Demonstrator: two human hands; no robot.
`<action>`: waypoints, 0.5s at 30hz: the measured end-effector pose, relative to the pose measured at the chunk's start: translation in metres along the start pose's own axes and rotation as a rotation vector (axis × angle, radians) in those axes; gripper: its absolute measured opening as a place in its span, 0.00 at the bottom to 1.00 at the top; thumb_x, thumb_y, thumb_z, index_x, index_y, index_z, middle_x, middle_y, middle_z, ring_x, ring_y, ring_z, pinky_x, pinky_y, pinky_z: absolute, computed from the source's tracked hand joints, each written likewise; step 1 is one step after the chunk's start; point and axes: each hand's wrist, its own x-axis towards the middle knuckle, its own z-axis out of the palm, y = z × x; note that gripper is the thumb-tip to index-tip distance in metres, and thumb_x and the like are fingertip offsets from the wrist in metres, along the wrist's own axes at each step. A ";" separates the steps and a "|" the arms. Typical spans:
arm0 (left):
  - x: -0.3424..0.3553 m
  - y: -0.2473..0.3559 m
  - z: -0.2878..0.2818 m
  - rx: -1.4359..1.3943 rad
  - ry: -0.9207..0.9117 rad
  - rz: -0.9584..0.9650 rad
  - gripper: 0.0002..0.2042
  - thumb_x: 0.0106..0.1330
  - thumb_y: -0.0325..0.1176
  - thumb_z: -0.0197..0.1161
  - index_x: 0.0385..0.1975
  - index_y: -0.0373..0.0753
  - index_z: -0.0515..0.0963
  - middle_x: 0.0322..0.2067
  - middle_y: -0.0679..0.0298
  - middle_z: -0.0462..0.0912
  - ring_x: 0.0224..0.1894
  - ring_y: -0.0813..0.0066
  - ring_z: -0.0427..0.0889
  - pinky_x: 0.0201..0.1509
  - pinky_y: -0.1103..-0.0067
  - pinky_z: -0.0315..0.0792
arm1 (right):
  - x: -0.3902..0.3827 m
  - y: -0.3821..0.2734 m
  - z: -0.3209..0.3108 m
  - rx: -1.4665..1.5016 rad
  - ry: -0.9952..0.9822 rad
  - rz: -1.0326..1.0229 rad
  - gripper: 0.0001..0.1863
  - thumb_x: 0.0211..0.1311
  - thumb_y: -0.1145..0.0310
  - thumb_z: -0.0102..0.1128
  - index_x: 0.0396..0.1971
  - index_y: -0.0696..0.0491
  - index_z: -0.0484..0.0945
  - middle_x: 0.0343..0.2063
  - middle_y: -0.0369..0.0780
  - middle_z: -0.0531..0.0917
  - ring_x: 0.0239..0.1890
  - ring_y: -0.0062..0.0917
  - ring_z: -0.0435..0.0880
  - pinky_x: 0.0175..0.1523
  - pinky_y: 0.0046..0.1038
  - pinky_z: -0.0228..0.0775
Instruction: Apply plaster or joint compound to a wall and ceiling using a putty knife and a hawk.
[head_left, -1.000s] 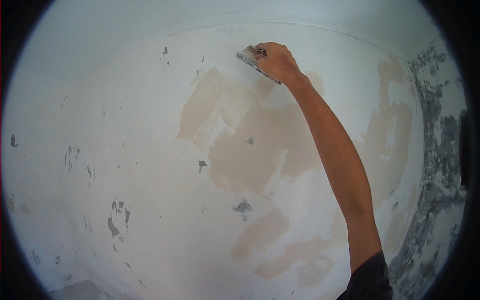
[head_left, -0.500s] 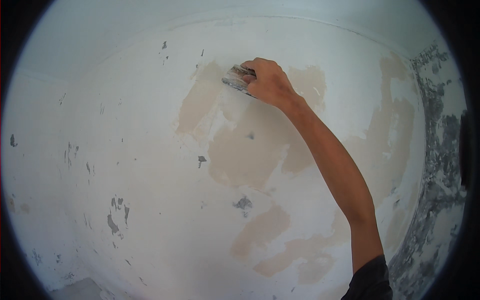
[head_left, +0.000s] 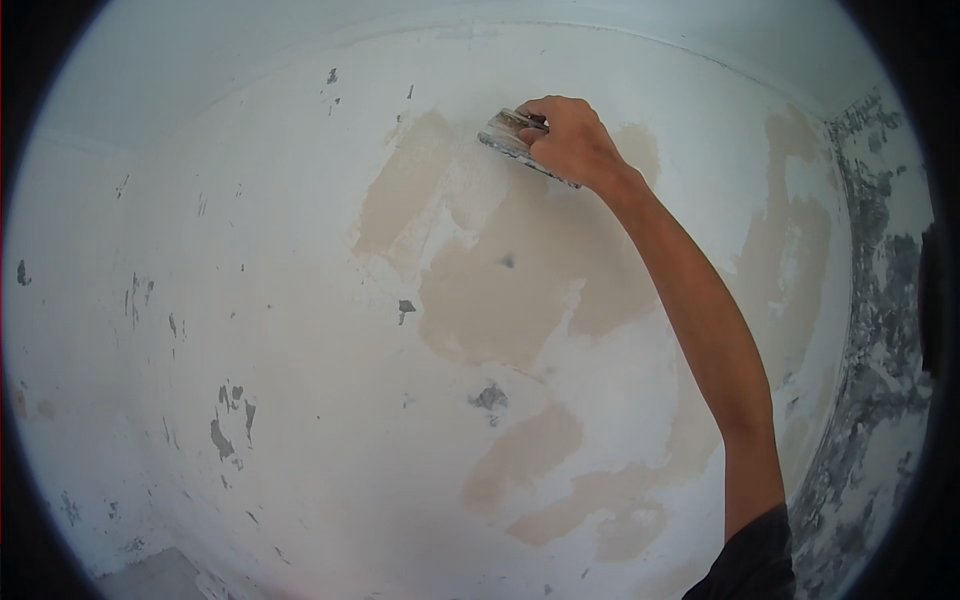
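My right hand [head_left: 582,143] is closed round a wide putty knife [head_left: 506,132], high on a white wall [head_left: 320,340]. The blade is smeared with pale filler, and its long lower edge lies against or close to the wall; exact contact I cannot tell. Below the knife spreads a large beige filler patch [head_left: 500,305], with a small dark spot inside it. Another beige patch [head_left: 405,185] lies to the left of the blade. My bare forearm reaches up from a dark sleeve at the lower right. My left hand is out of the picture.
Grey chipped spots [head_left: 221,438] dot the wall's left side, and a grey gouge [head_left: 489,398] sits below the large patch. More beige patches [head_left: 525,455] lie lower down. At the right corner stands a mottled dark grey and white wall [head_left: 880,300]. The ceiling [head_left: 400,15] meets the wall above.
My right hand has slid the putty knife to the right and slightly upward along the wall. The forearm has shifted right with it. More of the wall beside the left patch now shows.
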 end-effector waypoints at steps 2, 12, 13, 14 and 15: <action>-0.008 0.001 -0.001 0.002 0.018 -0.018 0.04 0.67 0.29 0.56 0.34 0.46 0.69 0.16 0.69 0.70 0.10 0.81 0.64 0.10 0.82 0.54 | -0.008 0.009 0.018 -0.124 0.003 -0.104 0.16 0.60 0.74 0.60 0.48 0.58 0.81 0.39 0.46 0.84 0.40 0.38 0.83 0.45 0.36 0.76; -0.029 0.020 0.007 0.023 0.071 -0.083 0.04 0.66 0.28 0.56 0.34 0.46 0.69 0.16 0.68 0.71 0.10 0.80 0.65 0.10 0.82 0.55 | 0.000 0.019 -0.002 0.743 -0.104 0.216 0.19 0.66 0.72 0.49 0.52 0.64 0.79 0.35 0.42 0.84 0.35 0.25 0.80 0.47 0.29 0.72; -0.028 0.025 0.007 0.032 0.066 -0.087 0.04 0.66 0.28 0.56 0.34 0.46 0.69 0.16 0.68 0.71 0.10 0.80 0.65 0.10 0.82 0.55 | 0.011 0.042 -0.011 0.862 -0.048 0.231 0.21 0.65 0.75 0.41 0.54 0.66 0.76 0.37 0.41 0.83 0.34 0.21 0.80 0.43 0.26 0.74; -0.033 0.024 0.009 0.025 0.080 -0.092 0.04 0.66 0.28 0.56 0.34 0.46 0.69 0.16 0.68 0.71 0.10 0.80 0.65 0.10 0.82 0.55 | 0.021 0.048 -0.016 0.915 -0.009 0.290 0.22 0.64 0.77 0.40 0.55 0.68 0.74 0.39 0.42 0.83 0.34 0.19 0.79 0.43 0.25 0.74; -0.037 0.024 0.011 0.019 0.092 -0.098 0.04 0.66 0.28 0.56 0.35 0.46 0.69 0.16 0.68 0.71 0.10 0.80 0.65 0.10 0.82 0.55 | 0.026 0.052 -0.020 0.853 0.056 0.311 0.21 0.65 0.75 0.43 0.54 0.66 0.77 0.37 0.42 0.84 0.35 0.21 0.80 0.45 0.26 0.74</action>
